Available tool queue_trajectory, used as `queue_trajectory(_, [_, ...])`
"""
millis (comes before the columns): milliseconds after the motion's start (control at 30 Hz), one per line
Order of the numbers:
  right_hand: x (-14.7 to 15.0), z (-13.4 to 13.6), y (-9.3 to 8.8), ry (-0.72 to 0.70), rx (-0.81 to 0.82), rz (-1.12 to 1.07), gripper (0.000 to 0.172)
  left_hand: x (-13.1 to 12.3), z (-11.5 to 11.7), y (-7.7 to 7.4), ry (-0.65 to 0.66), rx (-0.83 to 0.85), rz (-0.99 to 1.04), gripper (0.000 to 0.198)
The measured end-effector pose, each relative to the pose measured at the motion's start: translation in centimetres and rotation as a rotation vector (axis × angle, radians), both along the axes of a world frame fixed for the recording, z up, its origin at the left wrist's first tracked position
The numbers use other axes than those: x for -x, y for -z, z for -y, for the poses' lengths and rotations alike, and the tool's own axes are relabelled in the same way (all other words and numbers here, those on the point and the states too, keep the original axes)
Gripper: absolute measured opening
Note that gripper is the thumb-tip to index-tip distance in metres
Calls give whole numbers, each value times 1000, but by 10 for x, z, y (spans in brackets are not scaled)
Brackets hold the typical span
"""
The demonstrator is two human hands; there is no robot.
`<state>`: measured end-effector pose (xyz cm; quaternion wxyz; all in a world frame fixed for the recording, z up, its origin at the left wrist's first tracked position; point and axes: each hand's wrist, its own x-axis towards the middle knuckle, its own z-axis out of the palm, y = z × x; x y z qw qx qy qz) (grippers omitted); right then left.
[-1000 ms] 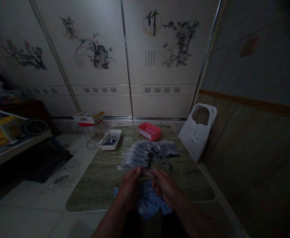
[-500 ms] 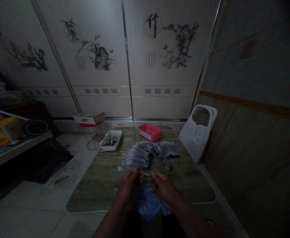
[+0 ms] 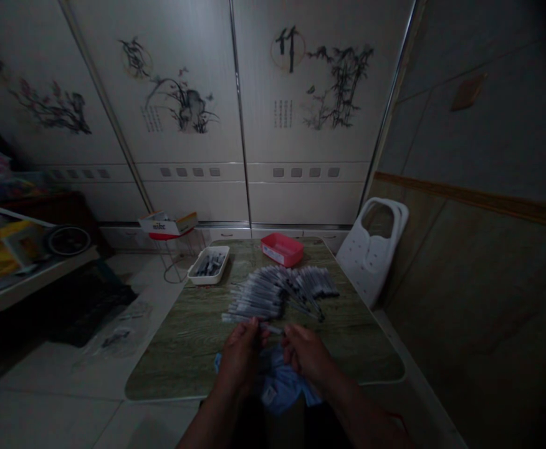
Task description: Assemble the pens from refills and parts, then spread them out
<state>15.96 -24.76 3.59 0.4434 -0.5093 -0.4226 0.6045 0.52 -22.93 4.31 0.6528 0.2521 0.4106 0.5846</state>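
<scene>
Between my two hands, over the near part of the table, a slim clear pen (image 3: 273,329) lies level. My left hand (image 3: 244,346) pinches its left end, and my right hand (image 3: 305,350) is closed at its dark right end. Just beyond my fingers lies a wide pile of similar clear pens (image 3: 258,296) with dark tips, fanned out to the right. Beneath my hands is a crumpled light blue cloth (image 3: 280,383) at the table's near edge. The scene is dim, so fine detail at my fingertips is hard to make out.
On the wood-patterned table (image 3: 174,349) stand a white tray (image 3: 207,280) with small dark-and-clear pieces and a pink box (image 3: 282,251). A folded white plastic chair (image 3: 373,252) leans at the right. A printed carton (image 3: 169,223) rests on a red stool at the back left.
Both hands stay almost in place around the pen; my right hand has shifted very slightly. The pile, tray and box have not moved.
</scene>
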Motion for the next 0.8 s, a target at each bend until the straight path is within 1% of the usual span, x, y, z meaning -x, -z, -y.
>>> queue_trajectory(133, [-1,2,1,13,-88,-12,57,0,0,1,-12,-23,-19,36])
queue_trajectory(233, [0,2,1,24,-124,-28,53,0,-1,2,-22,-30,-26,35])
queue_trajectory(400, [1,1,2,10,-34,-10,62,0,0,3,-23,-26,-28,37])
queue_trajectory(600, [-1,1,3,26,-91,-55,51,0,-1,2,-33,-23,-14,38])
queue_trajectory(733, [0,0,3,15,-38,-58,58,0,-1,1,-22,-27,2,36])
queue_trajectory(800, [1,0,3,10,-38,-65,58,0,-1,2,-28,-33,-6,36])
